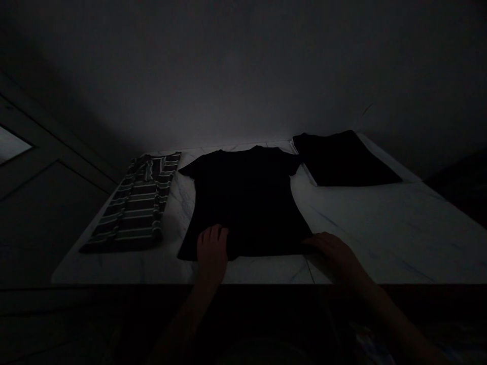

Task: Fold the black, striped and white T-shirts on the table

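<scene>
A black short-sleeved shirt lies spread flat on the white marbled table, its hem toward me. My left hand rests on the lower left part of the shirt, fingers bent over the cloth; whether it pinches any fabric is too dark to tell. At the hem's right corner, my right hand has its fingers closed on the edge of the black shirt. The scene is very dim.
A folded striped garment lies on the table at the left. Folded black cloth lies at the back right, near the shirt's right sleeve. Behind the table stands a wall; a panelled door or cabinet is at the left.
</scene>
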`<control>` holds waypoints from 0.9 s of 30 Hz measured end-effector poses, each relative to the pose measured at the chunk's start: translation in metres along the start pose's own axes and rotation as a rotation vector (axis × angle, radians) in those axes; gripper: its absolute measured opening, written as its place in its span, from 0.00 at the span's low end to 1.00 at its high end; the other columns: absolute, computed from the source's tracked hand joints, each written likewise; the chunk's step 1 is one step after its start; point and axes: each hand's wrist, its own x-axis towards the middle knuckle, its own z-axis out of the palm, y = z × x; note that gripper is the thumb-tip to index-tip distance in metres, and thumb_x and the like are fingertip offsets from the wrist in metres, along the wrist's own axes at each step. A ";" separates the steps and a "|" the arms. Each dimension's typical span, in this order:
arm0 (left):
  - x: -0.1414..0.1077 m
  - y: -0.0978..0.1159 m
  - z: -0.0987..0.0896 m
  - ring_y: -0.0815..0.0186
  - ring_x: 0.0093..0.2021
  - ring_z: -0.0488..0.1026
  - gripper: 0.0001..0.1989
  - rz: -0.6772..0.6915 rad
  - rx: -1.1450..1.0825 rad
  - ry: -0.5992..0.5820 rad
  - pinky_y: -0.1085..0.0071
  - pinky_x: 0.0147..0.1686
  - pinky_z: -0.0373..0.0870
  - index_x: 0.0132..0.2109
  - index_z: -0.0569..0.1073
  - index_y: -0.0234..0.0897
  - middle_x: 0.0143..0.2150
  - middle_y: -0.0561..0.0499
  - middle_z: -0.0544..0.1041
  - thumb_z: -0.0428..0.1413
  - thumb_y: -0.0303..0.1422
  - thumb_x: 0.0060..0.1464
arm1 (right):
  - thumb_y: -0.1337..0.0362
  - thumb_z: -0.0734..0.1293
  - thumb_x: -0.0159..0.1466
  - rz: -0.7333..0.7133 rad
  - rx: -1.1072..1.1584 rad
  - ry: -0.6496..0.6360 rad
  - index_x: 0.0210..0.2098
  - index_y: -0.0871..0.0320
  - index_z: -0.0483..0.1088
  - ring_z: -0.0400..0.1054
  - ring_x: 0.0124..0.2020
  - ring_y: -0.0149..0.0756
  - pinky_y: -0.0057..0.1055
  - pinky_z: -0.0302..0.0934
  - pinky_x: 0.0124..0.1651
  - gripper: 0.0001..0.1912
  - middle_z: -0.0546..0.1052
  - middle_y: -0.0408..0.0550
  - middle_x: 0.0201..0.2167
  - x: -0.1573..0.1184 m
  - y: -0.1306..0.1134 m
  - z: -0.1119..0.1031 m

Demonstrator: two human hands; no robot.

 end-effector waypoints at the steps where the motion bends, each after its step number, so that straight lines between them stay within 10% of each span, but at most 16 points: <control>1: -0.006 -0.014 -0.003 0.54 0.50 0.71 0.21 -0.006 0.013 0.014 0.54 0.50 0.68 0.48 0.73 0.40 0.49 0.44 0.75 0.47 0.17 0.51 | 0.71 0.60 0.63 -0.007 -0.009 0.008 0.45 0.53 0.74 0.74 0.37 0.40 0.35 0.69 0.39 0.16 0.79 0.50 0.36 -0.002 0.000 -0.001; 15: -0.049 -0.153 -0.030 0.60 0.44 0.74 0.08 0.023 -0.191 0.143 0.65 0.45 0.73 0.37 0.72 0.41 0.41 0.47 0.75 0.49 0.28 0.55 | 0.66 0.59 0.64 0.166 -0.049 0.103 0.40 0.50 0.76 0.73 0.43 0.43 0.37 0.69 0.39 0.14 0.77 0.51 0.42 -0.019 0.008 -0.020; 21: -0.043 -0.170 -0.029 0.59 0.44 0.73 0.10 0.057 -0.163 -0.059 0.63 0.46 0.72 0.33 0.75 0.41 0.41 0.47 0.77 0.49 0.25 0.49 | 0.69 0.60 0.64 0.020 0.099 0.006 0.37 0.53 0.74 0.73 0.39 0.39 0.34 0.68 0.40 0.10 0.78 0.50 0.37 -0.017 0.013 -0.024; 27: -0.023 -0.144 -0.069 0.60 0.40 0.74 0.10 0.098 -0.008 -0.407 0.64 0.41 0.72 0.37 0.78 0.42 0.40 0.47 0.76 0.51 0.29 0.56 | 0.63 0.63 0.64 0.086 0.007 -0.332 0.34 0.54 0.74 0.73 0.37 0.42 0.39 0.67 0.42 0.08 0.78 0.49 0.33 0.027 -0.011 -0.058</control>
